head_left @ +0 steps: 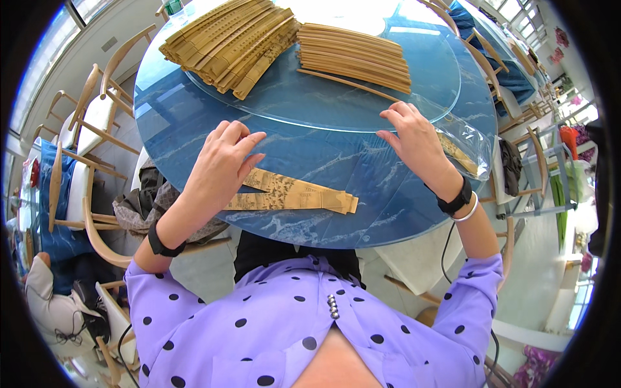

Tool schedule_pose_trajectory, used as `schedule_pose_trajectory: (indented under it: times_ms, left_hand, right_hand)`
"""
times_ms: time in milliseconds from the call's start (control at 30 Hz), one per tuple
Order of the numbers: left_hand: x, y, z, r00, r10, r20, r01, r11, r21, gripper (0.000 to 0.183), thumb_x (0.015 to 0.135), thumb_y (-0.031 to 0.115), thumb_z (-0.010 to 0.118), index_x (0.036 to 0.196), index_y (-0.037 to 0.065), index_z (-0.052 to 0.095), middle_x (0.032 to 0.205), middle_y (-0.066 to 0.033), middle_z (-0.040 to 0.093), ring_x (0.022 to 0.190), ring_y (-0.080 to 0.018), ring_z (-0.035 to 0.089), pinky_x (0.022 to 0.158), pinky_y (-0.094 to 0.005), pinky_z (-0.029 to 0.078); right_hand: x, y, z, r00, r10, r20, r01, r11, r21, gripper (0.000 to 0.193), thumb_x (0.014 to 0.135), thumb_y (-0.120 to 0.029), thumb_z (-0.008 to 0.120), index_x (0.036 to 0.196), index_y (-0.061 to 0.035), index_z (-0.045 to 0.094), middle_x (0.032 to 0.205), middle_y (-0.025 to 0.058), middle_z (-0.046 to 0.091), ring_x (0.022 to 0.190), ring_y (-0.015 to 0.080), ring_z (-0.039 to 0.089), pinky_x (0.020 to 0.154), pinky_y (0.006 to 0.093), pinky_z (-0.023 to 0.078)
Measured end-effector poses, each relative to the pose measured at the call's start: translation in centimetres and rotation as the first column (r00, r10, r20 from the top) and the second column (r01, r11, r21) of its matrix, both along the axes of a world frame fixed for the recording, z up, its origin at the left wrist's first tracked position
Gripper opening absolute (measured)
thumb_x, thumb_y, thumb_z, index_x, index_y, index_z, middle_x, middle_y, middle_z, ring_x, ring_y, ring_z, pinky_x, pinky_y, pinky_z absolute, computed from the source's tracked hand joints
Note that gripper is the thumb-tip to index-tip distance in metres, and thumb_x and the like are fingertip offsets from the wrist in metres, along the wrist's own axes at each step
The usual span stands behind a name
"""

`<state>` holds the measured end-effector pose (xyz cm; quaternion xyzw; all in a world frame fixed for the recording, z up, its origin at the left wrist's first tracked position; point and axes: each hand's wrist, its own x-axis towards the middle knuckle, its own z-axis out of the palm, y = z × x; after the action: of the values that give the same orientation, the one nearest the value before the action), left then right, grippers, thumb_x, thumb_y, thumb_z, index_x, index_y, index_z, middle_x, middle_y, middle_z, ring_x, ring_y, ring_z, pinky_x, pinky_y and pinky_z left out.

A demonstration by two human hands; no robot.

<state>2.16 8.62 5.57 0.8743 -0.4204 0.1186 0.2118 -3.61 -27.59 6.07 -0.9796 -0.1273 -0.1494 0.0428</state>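
Note:
My left hand (223, 158) hovers over the near left of the table, thumb and forefinger apart, with nothing visible in it. Below its fingers lie a few long tan paper strips (291, 194) with dark print, overlapping at their right ends. My right hand (414, 139) is raised near the table's right side. A gap shows between its thumb and forefinger, and I see nothing held there. Beside that wrist lies a clear plastic bag (475, 145) with a tan printed strip (458, 154) inside.
The round table (284, 226) has a blue marbled top and a glass turntable (310, 119). On the glass rest a fanned pile of tan printed strips (233, 45) and a stack of slim brown sticks (352, 55). Wooden chairs (87, 123) and a bag (152, 200) stand around.

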Motion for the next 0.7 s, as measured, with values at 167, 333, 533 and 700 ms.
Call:
schedule_pose_trajectory:
  times_ms: [167,333,533,700]
  left_hand:
    - [-6.8,0.9,-2.4,0.997,0.029,-0.074,-0.043,0.981,-0.191,0.024,0.088,0.008,0.073,0.111,0.002,0.070,0.095,-0.0090,0.062,0.091,-0.0288,0.059,0.084,-0.0409,0.049]
    - [-10.8,1.7,-5.5,0.989,0.129,-0.068,-0.144,0.933,-0.330,0.023,0.084,0.000,0.075,0.107,0.002,0.071,0.089,-0.0089,0.062,0.081,-0.0279,0.059,0.072,-0.0397,0.049]
    - [-11.9,1.8,-7.0,0.982,0.169,-0.080,-0.187,0.906,-0.379,0.020,0.083,-0.001,0.075,0.103,0.001,0.071,0.086,-0.0087,0.062,0.078,-0.0273,0.059,0.070,-0.0389,0.049]
    - [-11.3,0.9,-7.2,0.987,0.140,-0.075,-0.159,0.897,-0.414,0.020,0.083,-0.001,0.076,0.102,0.002,0.072,0.086,-0.0077,0.062,0.078,-0.0266,0.059,0.070,-0.0388,0.049]
  right_hand:
    - [7.2,-3.2,-2.0,0.992,0.013,0.126,0.011,0.982,-0.188,0.030,0.093,-0.024,0.071,0.111,0.0000,0.068,0.116,0.0126,0.064,0.113,0.0303,0.060,0.096,0.0396,0.053]
    - [10.5,-3.3,-3.3,0.999,-0.041,0.004,0.041,0.980,-0.196,0.036,0.098,-0.030,0.067,0.115,0.0018,0.066,0.117,0.0160,0.065,0.115,0.0341,0.060,0.100,0.0417,0.050]
    - [11.7,-3.9,-4.4,0.997,-0.021,0.068,0.032,0.984,-0.177,0.042,0.098,-0.040,0.066,0.104,0.0013,0.064,0.109,0.0165,0.063,0.109,0.0338,0.061,0.096,0.0429,0.051]
    - [11.8,-4.2,-3.7,0.999,0.001,-0.042,-0.006,0.993,-0.114,0.035,0.097,-0.035,0.067,0.101,-0.0002,0.064,0.106,0.0150,0.063,0.108,0.0337,0.061,0.094,0.0430,0.050]
